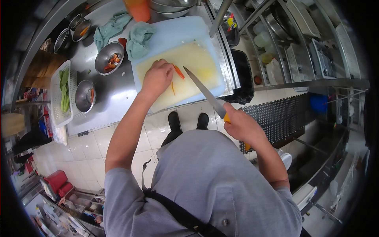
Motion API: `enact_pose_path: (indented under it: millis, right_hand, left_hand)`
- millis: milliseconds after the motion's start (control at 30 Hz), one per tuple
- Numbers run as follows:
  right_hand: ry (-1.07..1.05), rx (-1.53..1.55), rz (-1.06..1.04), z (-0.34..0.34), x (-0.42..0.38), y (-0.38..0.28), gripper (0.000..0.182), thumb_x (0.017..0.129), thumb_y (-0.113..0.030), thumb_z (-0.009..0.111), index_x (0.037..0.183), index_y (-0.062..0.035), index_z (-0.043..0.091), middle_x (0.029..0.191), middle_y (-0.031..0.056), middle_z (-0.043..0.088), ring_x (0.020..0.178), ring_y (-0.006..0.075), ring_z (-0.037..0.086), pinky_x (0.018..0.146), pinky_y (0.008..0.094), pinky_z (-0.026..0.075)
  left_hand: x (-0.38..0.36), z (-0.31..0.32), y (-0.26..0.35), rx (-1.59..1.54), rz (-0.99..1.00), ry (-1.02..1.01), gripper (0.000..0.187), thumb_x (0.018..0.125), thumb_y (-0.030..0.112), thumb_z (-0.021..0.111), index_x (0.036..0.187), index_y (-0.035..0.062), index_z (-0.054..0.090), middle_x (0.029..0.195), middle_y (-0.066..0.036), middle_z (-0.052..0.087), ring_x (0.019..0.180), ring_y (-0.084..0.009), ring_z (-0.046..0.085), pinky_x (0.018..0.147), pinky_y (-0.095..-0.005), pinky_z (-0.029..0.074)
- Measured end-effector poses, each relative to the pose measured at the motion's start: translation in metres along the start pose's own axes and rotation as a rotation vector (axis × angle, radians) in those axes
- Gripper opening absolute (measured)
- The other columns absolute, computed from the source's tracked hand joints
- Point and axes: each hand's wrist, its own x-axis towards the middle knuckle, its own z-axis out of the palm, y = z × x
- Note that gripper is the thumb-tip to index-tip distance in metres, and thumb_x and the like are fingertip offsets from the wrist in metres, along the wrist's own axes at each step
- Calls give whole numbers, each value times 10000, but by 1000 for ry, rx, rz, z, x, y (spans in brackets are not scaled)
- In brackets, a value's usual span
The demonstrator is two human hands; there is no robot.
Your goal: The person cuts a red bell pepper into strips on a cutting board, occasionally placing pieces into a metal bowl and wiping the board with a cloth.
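Observation:
A large knife with a yellow handle (205,93) is in my right hand (243,124), its blade pointing up and left over the board's lower right part. My left hand (157,78) rests on the yellowish cutting board (197,55), fingers bent and drawn together; whether anything is under them is hidden. Orange-red vegetable strips (178,71) lie just right of those fingers, and a thinner orange strip (173,88) lies below them. The knife tip is a little right of the strips, apart from them. Beneath the yellowish board is a larger pale blue board (173,29).
Left of the boards are a metal bowl of red and orange pieces (109,58), another bowl (85,96), green cloths (140,37) and a white basket (56,94) with green vegetables. An orange container (138,10) stands behind. Metal shelving (284,41) is at right.

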Motion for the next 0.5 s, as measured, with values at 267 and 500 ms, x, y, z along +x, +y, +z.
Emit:
enact_pose_path:
  millis: [267,500]
  right_hand:
    - [53,-88,-65,-3,-2,-17,377,891,-16,623,1244,18,496,935,328,728,949,516,725,873,601,564]
    - [63,-147,-39,2,-1,-21,354,904,-28,609,1238,17,501,926,306,727,930,513,726,868,599,570]
  left_hand:
    - [-4,-6,-14,164,293,-27,323,897,40,670,1206,51,764,1306,-58,697,1254,-294,617,1100,-430,526]
    - [-5,-3,-17,115,322,23,323,890,44,658,1197,27,755,1341,-49,688,1291,-297,594,1124,-421,515]
